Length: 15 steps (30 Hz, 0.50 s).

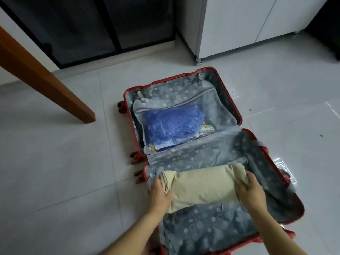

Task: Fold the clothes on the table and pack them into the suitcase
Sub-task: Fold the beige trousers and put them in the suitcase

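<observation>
Two grips, left hand (160,192) and right hand (250,190), clasp the beige clothes (200,186) in the suitcase (237,109), table leg (46,76) well apart.

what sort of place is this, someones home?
Most likely a room in a home: a pale tiled floor, a wooden table leg and a white cabinet, with a red suitcase lying open on the floor.

Bare suitcase lining (202,229) lies free beside the folded garment (198,188); table leg (46,78) stands apart.
</observation>
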{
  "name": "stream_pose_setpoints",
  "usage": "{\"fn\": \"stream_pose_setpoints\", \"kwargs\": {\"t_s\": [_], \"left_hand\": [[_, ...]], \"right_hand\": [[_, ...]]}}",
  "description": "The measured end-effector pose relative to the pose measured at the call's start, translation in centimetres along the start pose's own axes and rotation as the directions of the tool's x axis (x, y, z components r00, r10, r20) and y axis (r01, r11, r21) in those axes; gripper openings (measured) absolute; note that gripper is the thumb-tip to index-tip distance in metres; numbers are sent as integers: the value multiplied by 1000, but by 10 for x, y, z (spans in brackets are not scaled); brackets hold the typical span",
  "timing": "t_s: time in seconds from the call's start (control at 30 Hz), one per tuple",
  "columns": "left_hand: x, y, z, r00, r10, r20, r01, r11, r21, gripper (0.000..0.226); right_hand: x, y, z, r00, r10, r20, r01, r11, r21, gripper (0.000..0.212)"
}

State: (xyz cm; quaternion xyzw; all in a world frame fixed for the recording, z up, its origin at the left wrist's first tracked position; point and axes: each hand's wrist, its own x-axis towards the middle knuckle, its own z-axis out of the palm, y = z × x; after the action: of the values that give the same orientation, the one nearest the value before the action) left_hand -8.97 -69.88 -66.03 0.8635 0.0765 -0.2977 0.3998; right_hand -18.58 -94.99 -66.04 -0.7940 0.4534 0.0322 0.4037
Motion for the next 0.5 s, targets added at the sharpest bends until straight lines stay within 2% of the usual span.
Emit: {"fn": "stream_pose_setpoints", "kwargs": {"t_s": [0.07, 0.13, 0.27, 0.37, 0.5], "left_hand": [[45, -16, 18, 1000, -24, 11, 23, 998, 56, 53], [82, -28, 35, 999, -46, 10, 46, 999, 24, 47], [138, -59, 60, 996, -81, -34, 80, 996, -35, 48], [171, -87, 71, 991, -112, -78, 107, 992, -62, 52], [189, -95, 74, 963, -262, -58, 260, 965, -38, 61]], "right_hand": [[42, 12, 31, 1000, -13, -15, 13, 1000, -12, 30], [83, 22, 61, 999, -43, -16, 42, 999, -26, 33], [140, 36, 119, 990, -140, 14, 141, 987, -72, 33], [168, 44, 155, 975, -212, 66, 219, 969, -118, 41], [182, 55, 173, 981, -110, 162, 149, 957, -249, 53]]}}
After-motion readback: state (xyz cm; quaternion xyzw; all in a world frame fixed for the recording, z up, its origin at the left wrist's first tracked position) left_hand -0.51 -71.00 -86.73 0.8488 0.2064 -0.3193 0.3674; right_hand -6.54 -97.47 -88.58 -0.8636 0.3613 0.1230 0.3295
